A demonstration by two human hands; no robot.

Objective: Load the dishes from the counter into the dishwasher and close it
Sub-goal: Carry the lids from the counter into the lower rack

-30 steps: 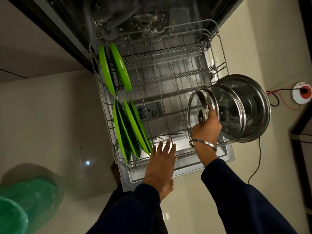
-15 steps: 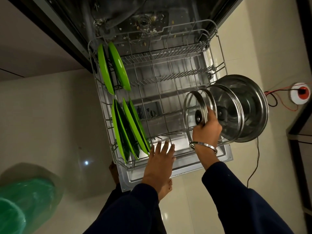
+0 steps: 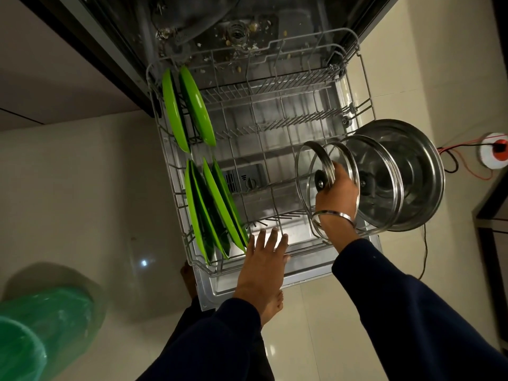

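Note:
The dishwasher's lower wire rack (image 3: 365, 104) is pulled out over the open door (image 3: 302, 281). Several green plates stand on edge at its left: two at the back (image 3: 189, 108), more at the front (image 3: 214, 207). At the right side stand a steel lid (image 3: 417, 166) and a larger glass lid (image 3: 384, 188). My right hand (image 3: 336, 192) grips the black knob of a smaller glass lid (image 3: 308, 171), holding it upright in the rack beside them. My left hand (image 3: 264, 259) rests flat with spread fingers on the rack's front rim.
A green-lined bin (image 3: 35, 334) stands on the tiled floor at lower left. A white and red socket (image 3: 494, 155) with red and black cables lies at the right. My bare feet (image 3: 272, 306) are by the door's front edge. Food bits litter the tub floor.
My right hand has shifted the small glass lid slightly left within the rack. My left hand stays on the front rim.

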